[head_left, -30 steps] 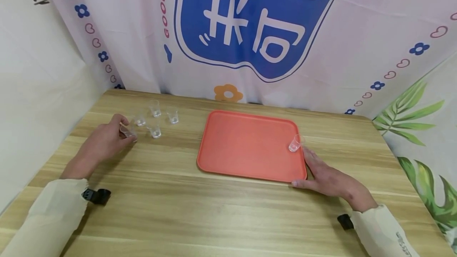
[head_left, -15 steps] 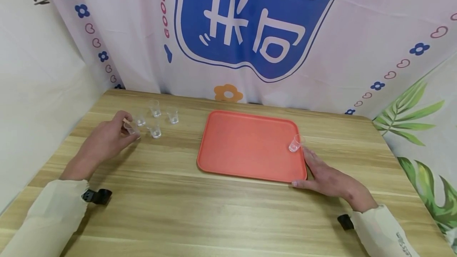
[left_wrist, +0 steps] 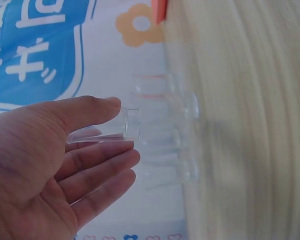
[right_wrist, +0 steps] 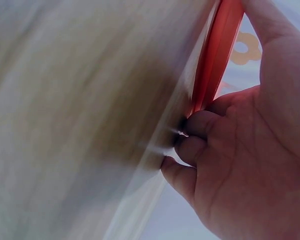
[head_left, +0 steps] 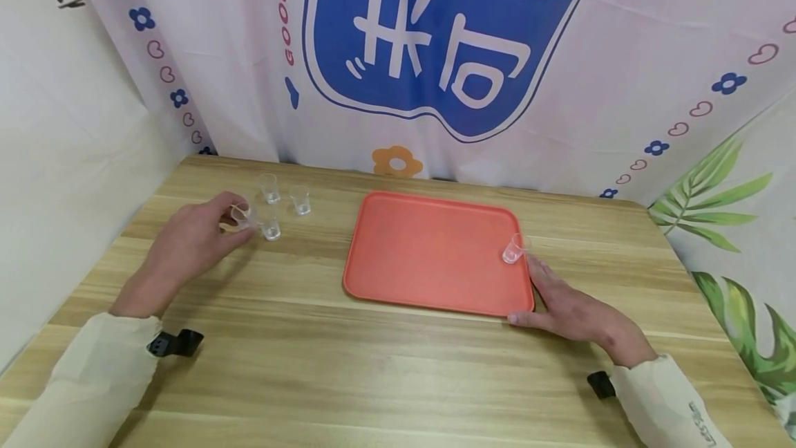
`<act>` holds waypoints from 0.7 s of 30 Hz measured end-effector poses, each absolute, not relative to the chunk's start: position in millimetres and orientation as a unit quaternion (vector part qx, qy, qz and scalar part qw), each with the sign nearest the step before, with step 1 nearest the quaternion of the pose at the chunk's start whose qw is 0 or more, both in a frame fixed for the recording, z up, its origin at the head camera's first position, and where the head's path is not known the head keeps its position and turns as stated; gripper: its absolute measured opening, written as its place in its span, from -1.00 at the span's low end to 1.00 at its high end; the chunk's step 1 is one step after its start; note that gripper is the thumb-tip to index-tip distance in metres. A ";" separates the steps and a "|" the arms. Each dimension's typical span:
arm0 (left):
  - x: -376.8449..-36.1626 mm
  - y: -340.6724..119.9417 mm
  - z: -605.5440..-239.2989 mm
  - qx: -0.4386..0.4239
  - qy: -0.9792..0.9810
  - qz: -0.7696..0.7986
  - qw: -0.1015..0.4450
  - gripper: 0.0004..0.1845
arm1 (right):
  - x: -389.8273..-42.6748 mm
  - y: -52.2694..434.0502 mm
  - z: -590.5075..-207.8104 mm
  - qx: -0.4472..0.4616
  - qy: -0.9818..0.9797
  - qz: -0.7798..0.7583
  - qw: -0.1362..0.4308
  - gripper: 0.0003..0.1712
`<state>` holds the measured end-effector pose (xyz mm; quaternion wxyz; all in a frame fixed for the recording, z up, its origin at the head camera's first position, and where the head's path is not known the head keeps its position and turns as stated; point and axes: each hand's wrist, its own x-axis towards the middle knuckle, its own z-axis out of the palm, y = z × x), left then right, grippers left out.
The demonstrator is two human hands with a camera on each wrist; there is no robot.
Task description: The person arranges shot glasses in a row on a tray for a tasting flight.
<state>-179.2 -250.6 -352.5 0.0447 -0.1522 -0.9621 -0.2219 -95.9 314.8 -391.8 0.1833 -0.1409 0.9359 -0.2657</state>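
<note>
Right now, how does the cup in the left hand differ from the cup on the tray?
The held cup is pinched by the left hand above the table; the tray cup rests free on the orange tray, near its right edge. Both are small, clear and look empty.

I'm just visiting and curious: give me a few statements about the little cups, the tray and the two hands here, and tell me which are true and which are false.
1. The left hand holds a small clear cup. True.
2. The orange tray carries four cups. False: only one clear cup on the tray stands there, near its right edge.
3. The right hand rests at the tray's right near corner. True.
4. The right hand grips a cup. False: it holds no cup; its fingers lie against the tray's edge.
5. Three more cups on the table stand left of the tray. True.
</note>
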 end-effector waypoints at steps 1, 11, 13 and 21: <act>-178.1 -248.1 -350.8 -0.154 -0.962 -0.220 0.046 -0.55 | -95.9 314.9 -391.9 -0.141 0.936 -0.266 0.183 0.34; -168.5 -226.6 -338.6 -0.175 -0.958 -0.214 0.072 -0.58 | -99.0 314.1 -391.5 -0.153 0.935 -0.269 0.175 0.32; -168.1 -221.5 -337.2 -0.184 -0.956 -0.215 0.075 -0.58 | -99.7 314.4 -392.0 -0.160 0.934 -0.273 0.167 0.32; -168.5 -198.1 -336.6 -0.207 -0.951 -0.217 0.077 -0.57 | -97.5 316.4 -393.0 -0.152 0.934 -0.272 0.172 0.33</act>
